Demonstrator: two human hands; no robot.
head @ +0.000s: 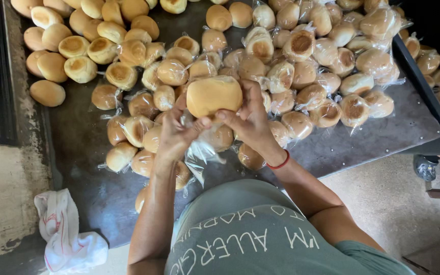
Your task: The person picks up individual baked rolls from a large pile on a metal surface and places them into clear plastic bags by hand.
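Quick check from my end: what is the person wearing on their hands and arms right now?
Both hands are bare, no gloves. The left hand has nothing on its wrist or forearm. The right hand has a thin red band around the wrist. Both arms are uncovered up to the grey-green shirt with pale lettering.

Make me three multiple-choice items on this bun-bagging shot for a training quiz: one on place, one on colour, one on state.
1. Where do the unwrapped buns lie?
A. upper left of the table
B. on the floor
C. in a basket

2. What colour is the band on the right wrist?
A. blue
B. red
C. white

3. What do both hands hold?
A. a knife
B. nothing
C. a bun over a clear bag

Key: 1 A, bare buns cluster there. 2 B, a red loop shows. 3 C, left hand and right hand grip it.
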